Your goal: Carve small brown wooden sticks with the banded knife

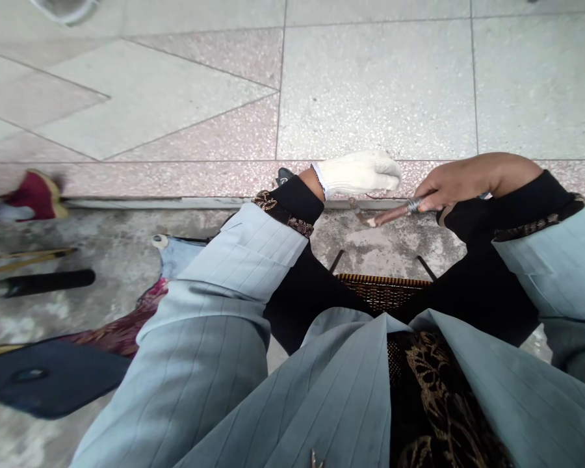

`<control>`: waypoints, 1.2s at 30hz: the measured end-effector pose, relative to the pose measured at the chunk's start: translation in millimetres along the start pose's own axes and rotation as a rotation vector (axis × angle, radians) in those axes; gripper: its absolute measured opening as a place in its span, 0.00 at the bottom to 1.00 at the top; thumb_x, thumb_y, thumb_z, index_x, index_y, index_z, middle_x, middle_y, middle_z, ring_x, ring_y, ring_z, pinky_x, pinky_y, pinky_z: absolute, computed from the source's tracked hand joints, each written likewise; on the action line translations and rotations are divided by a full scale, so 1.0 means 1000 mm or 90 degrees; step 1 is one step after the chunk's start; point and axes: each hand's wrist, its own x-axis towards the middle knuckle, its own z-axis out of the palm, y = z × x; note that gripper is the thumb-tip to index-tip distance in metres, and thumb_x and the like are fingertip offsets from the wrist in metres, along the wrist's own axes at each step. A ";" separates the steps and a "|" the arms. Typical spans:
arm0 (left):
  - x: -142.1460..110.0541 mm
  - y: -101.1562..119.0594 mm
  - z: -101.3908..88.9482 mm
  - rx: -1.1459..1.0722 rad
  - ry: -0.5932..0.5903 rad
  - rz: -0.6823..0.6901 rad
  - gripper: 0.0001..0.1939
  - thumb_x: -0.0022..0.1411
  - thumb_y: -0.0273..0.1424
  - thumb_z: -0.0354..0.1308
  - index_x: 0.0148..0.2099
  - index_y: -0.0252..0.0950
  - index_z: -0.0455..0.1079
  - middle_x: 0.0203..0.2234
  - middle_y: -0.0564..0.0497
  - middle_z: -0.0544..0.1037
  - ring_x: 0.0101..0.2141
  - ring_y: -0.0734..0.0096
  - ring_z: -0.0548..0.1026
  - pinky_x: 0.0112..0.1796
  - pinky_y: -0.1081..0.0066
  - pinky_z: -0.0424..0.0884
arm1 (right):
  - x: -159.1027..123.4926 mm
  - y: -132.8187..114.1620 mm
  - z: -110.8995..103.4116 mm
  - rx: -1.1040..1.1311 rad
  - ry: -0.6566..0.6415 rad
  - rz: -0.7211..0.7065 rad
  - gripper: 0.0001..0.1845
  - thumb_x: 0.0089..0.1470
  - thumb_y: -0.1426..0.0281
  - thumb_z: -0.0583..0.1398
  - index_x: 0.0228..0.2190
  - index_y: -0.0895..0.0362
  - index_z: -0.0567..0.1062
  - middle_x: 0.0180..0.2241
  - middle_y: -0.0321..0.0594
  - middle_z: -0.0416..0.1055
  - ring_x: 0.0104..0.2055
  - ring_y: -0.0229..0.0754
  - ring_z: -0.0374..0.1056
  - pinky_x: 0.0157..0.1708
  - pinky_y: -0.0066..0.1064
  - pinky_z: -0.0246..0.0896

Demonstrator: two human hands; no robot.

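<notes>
My left hand [363, 173] wears a white knitted glove and hovers over the edge of the tiled step. Its fingers curl downward and are pressed together, and whatever they hold is hidden beneath them. In my bare right hand [472, 182] is what looks like a small hammer [394, 213]. Its reddish-brown wooden handle has a grey wrap near my fingers. The tool's head points left and lies just below the gloved fingertips, over the concrete.
A woven stool seat [385, 292] shows between my knees. On the left lie a black-handled tool [53, 281], a dark blue pad [53, 377] and patterned cloth [121, 325]. A red shoe [36, 195] stands by the tiled step [370, 91].
</notes>
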 end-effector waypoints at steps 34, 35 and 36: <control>-0.002 0.005 -0.004 -0.245 0.168 -0.073 0.10 0.69 0.28 0.52 0.34 0.35 0.70 0.23 0.54 0.69 0.24 0.79 0.61 0.28 0.71 0.60 | -0.018 -0.027 -0.014 0.322 0.202 -0.046 0.25 0.57 0.44 0.61 0.32 0.54 0.76 0.27 0.37 0.67 0.26 0.36 0.60 0.28 0.31 0.61; 0.000 0.006 0.000 -0.232 0.146 -0.070 0.10 0.69 0.29 0.52 0.34 0.35 0.70 0.24 0.54 0.69 0.24 0.79 0.62 0.28 0.71 0.60 | -0.016 -0.028 -0.012 0.355 0.274 -0.038 0.24 0.58 0.45 0.62 0.33 0.54 0.76 0.27 0.36 0.67 0.25 0.35 0.59 0.28 0.30 0.61; 0.002 0.007 0.003 -0.212 0.118 -0.065 0.09 0.68 0.29 0.52 0.35 0.35 0.70 0.24 0.54 0.69 0.24 0.79 0.62 0.29 0.72 0.60 | -0.013 -0.029 -0.010 0.371 0.335 -0.019 0.23 0.58 0.46 0.62 0.33 0.54 0.75 0.26 0.36 0.66 0.25 0.35 0.59 0.28 0.30 0.60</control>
